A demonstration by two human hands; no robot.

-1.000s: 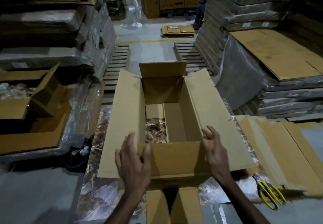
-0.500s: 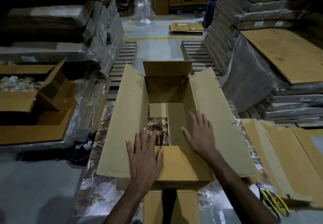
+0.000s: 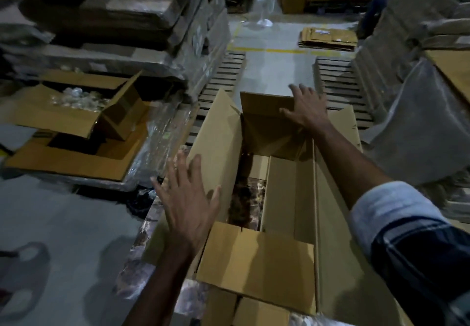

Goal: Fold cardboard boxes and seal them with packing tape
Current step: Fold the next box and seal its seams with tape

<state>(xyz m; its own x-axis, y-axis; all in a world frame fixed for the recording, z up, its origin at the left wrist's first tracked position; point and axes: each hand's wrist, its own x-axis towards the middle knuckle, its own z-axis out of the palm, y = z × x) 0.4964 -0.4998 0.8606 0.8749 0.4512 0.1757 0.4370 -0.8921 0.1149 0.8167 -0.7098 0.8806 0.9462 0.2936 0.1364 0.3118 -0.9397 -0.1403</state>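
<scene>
A long brown cardboard box [image 3: 338, 224] stands open-topped in front of me on a marbled surface. Its near end flap [image 3: 256, 259] is folded down over the opening. My right hand [image 3: 306, 108] reaches to the far end and lies with spread fingers on the far end flap [image 3: 262, 108], which tilts inward. My left hand [image 3: 188, 201] is flat with straight fingers against the left long flap [image 3: 216, 147], which stands outward. The right long flap runs under my right forearm. No tape is visible.
An open box holding clear plastic items [image 3: 76, 102] sits at the left on flattened cardboard. Wrapped stacks of flat cardboard rise at left and right. Wooden pallets [image 3: 223, 76] lie beyond the box. A pile of flat boxes [image 3: 328, 37] lies on the far floor.
My right hand has moved from inside the near part of the box out to the far end flap. My left hand has shifted from the near flap to the left long flap. The view has leaned forward.
</scene>
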